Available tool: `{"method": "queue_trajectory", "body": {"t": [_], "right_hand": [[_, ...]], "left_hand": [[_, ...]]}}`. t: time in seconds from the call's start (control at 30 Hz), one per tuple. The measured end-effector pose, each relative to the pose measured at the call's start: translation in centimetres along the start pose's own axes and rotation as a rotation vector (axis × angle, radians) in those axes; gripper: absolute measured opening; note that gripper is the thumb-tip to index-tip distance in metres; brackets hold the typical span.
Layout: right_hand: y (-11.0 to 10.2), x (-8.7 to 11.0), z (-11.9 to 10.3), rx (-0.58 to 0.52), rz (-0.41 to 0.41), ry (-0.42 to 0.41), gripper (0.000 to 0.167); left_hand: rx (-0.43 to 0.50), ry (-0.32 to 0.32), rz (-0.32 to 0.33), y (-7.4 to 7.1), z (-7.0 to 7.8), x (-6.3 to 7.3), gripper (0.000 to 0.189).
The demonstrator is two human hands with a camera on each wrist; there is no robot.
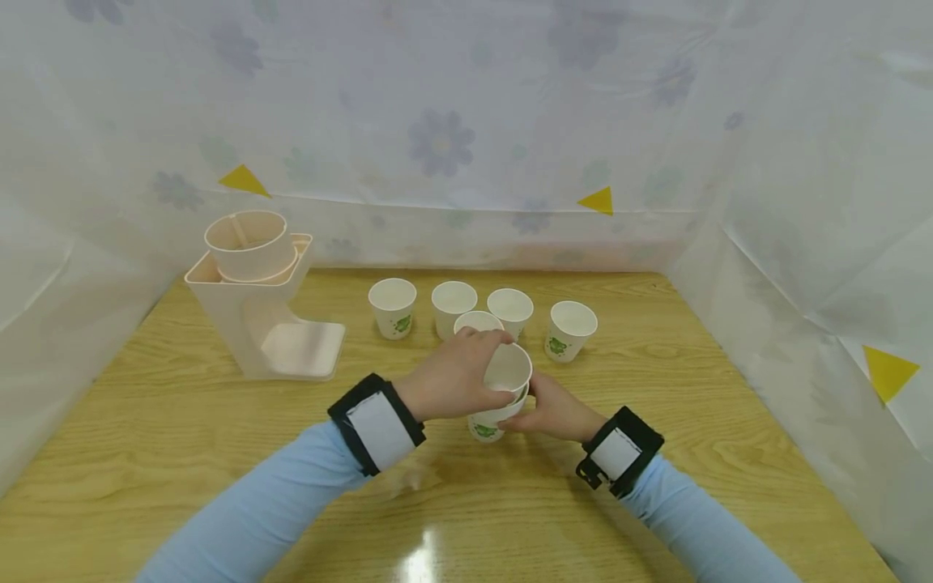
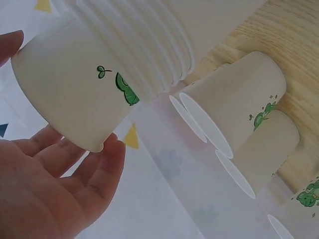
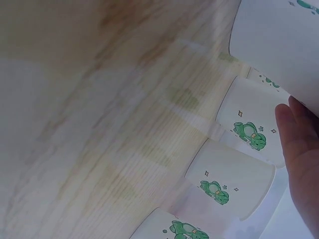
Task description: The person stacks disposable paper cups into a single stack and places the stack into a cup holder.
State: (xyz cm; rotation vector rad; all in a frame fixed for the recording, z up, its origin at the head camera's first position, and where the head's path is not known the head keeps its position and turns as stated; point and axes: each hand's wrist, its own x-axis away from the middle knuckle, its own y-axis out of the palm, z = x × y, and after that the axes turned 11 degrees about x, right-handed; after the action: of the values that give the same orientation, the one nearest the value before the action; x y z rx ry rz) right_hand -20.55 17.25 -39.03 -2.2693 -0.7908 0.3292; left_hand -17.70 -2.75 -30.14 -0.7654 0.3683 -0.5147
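Note:
Near the table's middle, my left hand [image 1: 459, 376] grips a white paper cup [image 1: 508, 368] at the top of a nested stack. In the left wrist view this cup [image 2: 55, 94], printed with a green figure, stands well out from the stacked rims [image 2: 144, 50], my left thumb and fingers spread around its rim. My right hand [image 1: 557, 409] holds the paper cup stack [image 1: 484, 429] from the right, lower down. In the right wrist view the stack [image 3: 279, 40] is cut off at the upper right, beside my right fingers [image 3: 284, 119].
Several white paper cups stand upright behind my hands, among them a left one [image 1: 392, 312], a right one [image 1: 571, 332] and a near one [image 1: 477, 321]. At the back left is a beige plastic stand [image 1: 240, 324] with a round holder [image 1: 251, 261] on top. White sheeting [image 1: 437, 235] encloses the table [image 1: 182, 453].

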Motion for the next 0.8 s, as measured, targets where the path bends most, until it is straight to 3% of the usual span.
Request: {"method": "queue_trajectory", "body": {"t": [0.8], "right_hand": [[0.01, 0.01, -0.02, -0.001, -0.004, 0.004, 0.070]], "left_hand": [[-0.075, 0.009, -0.015, 0.82, -0.50, -0.10, 0.062]]}}
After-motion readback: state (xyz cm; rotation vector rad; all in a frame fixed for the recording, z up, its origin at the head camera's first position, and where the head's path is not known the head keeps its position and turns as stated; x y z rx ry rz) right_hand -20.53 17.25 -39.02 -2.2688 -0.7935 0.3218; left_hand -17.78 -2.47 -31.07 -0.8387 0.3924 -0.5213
